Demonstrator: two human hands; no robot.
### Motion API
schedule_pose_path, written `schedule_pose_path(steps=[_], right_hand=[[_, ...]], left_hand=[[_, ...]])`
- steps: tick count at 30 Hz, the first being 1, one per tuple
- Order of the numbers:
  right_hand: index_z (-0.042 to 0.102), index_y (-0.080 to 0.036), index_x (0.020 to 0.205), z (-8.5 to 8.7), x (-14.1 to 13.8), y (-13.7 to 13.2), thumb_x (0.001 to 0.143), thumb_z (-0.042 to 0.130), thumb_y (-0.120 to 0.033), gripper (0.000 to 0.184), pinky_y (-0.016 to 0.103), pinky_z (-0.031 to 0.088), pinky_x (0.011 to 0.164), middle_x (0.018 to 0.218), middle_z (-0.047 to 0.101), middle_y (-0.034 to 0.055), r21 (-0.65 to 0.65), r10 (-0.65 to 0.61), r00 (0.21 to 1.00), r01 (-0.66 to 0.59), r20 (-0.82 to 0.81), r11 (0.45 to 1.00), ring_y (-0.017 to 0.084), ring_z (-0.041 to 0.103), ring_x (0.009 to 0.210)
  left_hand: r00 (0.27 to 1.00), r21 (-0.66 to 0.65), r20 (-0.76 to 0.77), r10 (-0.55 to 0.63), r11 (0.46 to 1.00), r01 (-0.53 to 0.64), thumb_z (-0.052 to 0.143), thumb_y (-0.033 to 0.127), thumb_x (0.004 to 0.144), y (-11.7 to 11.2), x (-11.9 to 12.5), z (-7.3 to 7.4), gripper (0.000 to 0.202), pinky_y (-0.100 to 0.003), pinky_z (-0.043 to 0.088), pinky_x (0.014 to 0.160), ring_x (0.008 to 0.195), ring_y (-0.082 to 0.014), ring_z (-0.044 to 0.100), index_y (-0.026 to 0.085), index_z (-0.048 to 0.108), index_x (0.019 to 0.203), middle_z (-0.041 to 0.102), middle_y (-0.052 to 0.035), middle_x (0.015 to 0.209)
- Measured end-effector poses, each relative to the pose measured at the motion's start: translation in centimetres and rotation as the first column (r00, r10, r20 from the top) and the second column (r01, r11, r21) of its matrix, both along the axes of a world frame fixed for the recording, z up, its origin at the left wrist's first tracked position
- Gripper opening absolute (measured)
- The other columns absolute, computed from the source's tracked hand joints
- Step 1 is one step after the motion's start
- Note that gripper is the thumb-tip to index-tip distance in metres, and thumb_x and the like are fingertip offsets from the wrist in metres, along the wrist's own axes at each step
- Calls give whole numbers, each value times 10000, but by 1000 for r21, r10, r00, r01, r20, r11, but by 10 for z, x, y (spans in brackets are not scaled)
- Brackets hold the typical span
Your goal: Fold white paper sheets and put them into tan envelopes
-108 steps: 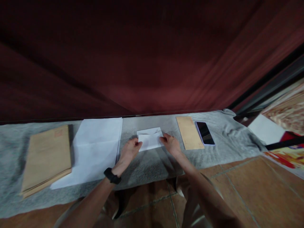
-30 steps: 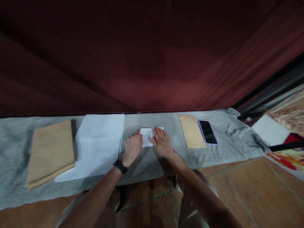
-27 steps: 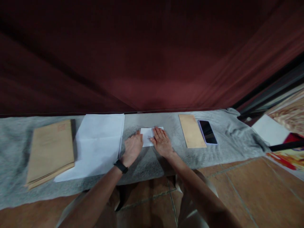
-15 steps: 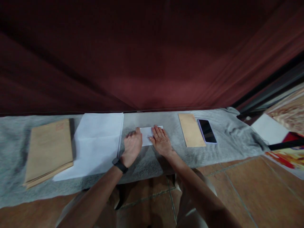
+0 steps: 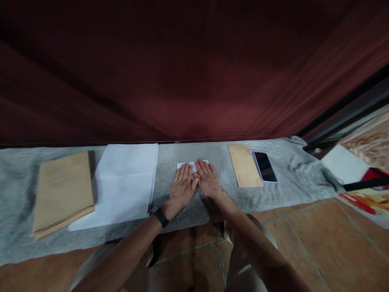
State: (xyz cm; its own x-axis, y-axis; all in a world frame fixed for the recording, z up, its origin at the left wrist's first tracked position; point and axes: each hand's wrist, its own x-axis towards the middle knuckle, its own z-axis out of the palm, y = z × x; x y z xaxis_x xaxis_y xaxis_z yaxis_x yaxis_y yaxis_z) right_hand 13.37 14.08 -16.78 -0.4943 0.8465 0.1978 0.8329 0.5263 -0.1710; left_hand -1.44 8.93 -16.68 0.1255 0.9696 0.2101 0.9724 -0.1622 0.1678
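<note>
A small folded white paper (image 5: pixel 184 164) lies on the grey cloth (image 5: pixel 282 178) in the middle. Both my hands press flat on top of it, side by side, so only its far edge shows. My left hand (image 5: pixel 181 187), with a black band on the wrist, lies open with fingers stretched forward. My right hand (image 5: pixel 208 181) lies open just to its right, thumb touching the left hand.
A stack of white sheets (image 5: pixel 124 184) lies to the left, and a pile of brown envelopes (image 5: pixel 62 192) further left. To the right lie one brown envelope (image 5: pixel 244 165) and a dark phone (image 5: pixel 265 166). A dark red curtain (image 5: pixel 194 69) hangs behind. Tiled floor (image 5: pixel 328 243) is in front.
My left hand slid from the paper's left edge onto its top, beside the right hand. Earlier the paper was held up by both hands with its flap raised; now it lies pressed flat.
</note>
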Motion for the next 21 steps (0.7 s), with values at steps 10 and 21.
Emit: schedule_pose_path(steps=[10,21], right_hand=[[396,-125,1573,-2,22,8,1079,341,-374,556,486,263,1237,1631,383,127,35,-79,997,80,-18,996,283,362,1509],[422,-46,1546,11,35,8,1074,318,-340,565,507,268,1248,1633,360,170,28,-94,994,96,-62,995,301,354,1515]], left_hand=[[992,-24,-59,113,993,-115,315,343,1042,-1,-9,5,622,-477,234,1272,1552,-313,262,1,342,1561,280,-224,1657],[986,-67,-89,142,987,-148,318,338,1026,-1,-11,14,636,-467,207,1278,1557,-296,259,-1,336,1565,302,-213,1651]])
